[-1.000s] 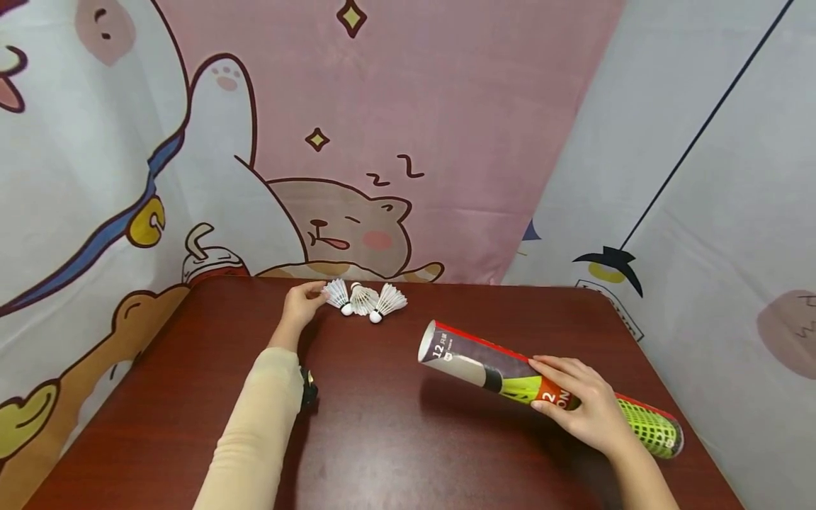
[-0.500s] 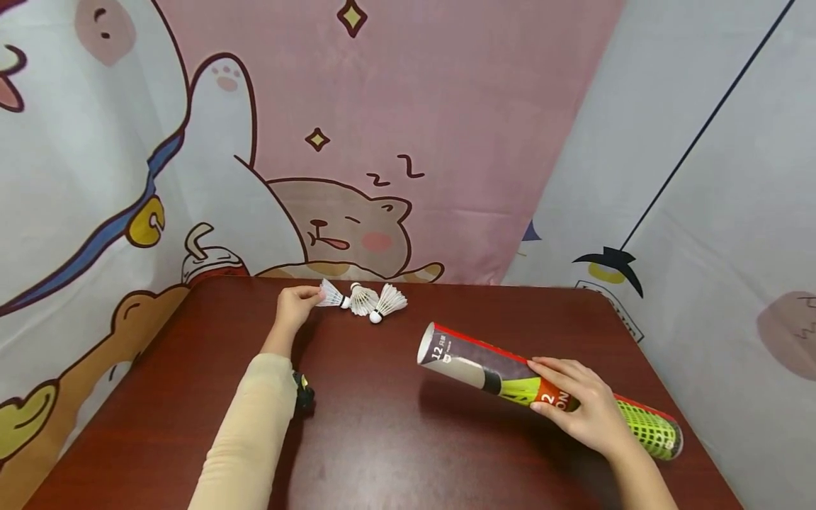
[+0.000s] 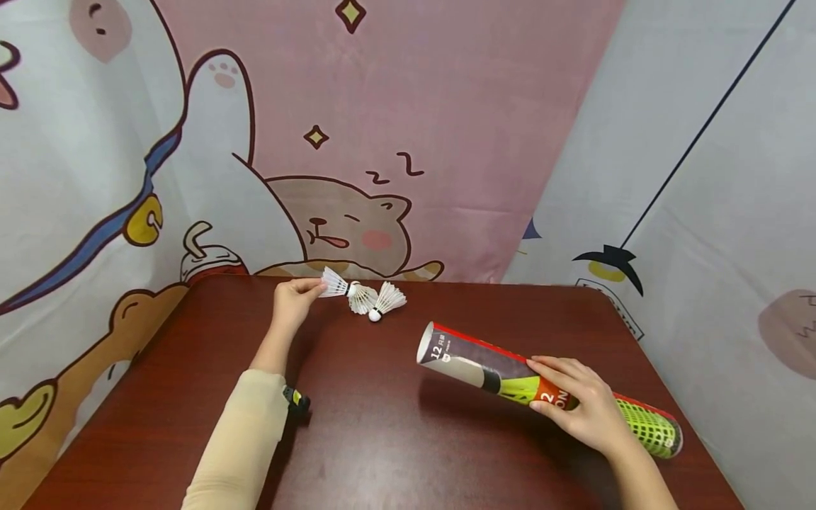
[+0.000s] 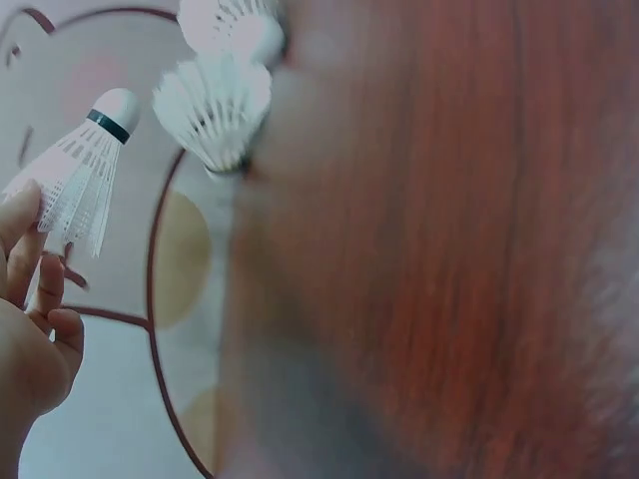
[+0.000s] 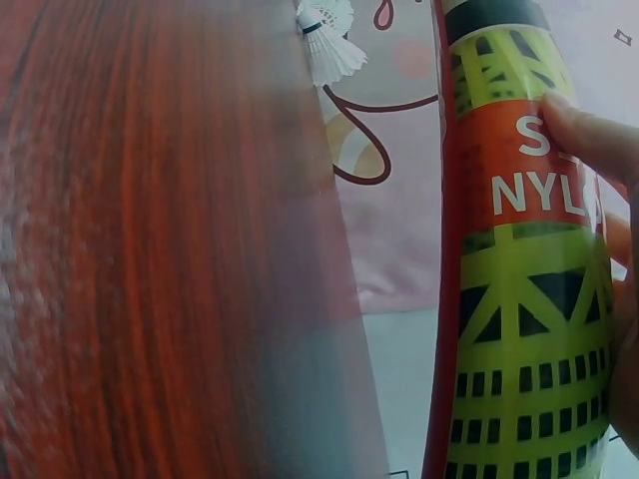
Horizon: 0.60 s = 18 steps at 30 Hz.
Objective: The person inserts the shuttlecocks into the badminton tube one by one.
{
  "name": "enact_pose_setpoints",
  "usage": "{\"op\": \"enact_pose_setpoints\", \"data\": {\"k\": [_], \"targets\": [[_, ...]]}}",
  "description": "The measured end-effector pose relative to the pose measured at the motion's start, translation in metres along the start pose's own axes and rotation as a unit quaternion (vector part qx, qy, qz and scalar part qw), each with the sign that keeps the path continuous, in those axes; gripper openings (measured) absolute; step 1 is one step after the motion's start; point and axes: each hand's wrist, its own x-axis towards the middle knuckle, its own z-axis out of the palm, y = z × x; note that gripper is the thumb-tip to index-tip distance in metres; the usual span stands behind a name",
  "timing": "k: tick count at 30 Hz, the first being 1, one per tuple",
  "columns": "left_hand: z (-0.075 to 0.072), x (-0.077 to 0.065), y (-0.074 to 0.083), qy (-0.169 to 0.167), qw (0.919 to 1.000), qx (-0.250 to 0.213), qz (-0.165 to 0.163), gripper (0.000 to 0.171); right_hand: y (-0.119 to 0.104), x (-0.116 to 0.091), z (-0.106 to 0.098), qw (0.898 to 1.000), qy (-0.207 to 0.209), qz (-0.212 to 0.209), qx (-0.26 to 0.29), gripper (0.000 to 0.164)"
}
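With thumb and fingers my left hand (image 3: 295, 304) pinches the feather skirt of a white shuttlecock (image 4: 75, 180), its cork end pointing away from the hand. In the left wrist view this shuttlecock is apart from two others. Those two, a middle shuttlecock (image 3: 362, 299) and a right-hand shuttlecock (image 3: 387, 302), lie side by side at the back of the table. My right hand (image 3: 583, 404) grips a shuttlecock tube (image 3: 472, 358) round its middle. The tube is tilted, its round pale mouth toward the left and raised above the table. Its inside cannot be seen well.
The dark red-brown table (image 3: 376, 439) reaches back to a printed cloth backdrop (image 3: 459, 142) with cartoon animals. A small dark device (image 3: 296, 404) is worn at the left wrist.
My left hand has taken the leftmost shuttlecock by its feathers and raised it slightly, drawing a little to the left. The right hand and the tube have stayed nearly still.
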Motion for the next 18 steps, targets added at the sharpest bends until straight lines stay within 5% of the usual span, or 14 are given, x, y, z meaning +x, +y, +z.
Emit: {"op": "enact_pose_setpoints", "data": {"k": [9,18], "targets": [[0.007,-0.032,0.037,0.003,0.9958,-0.078,0.048,0.016,0.000,0.002,0.001,1.000,0.002,-0.006,0.002,0.070],[0.009,-0.078,0.094,-0.025,0.9868,-0.134,0.088,0.012,-0.001,0.001,0.003,1.000,0.001,-0.005,-0.001,0.070]]}}
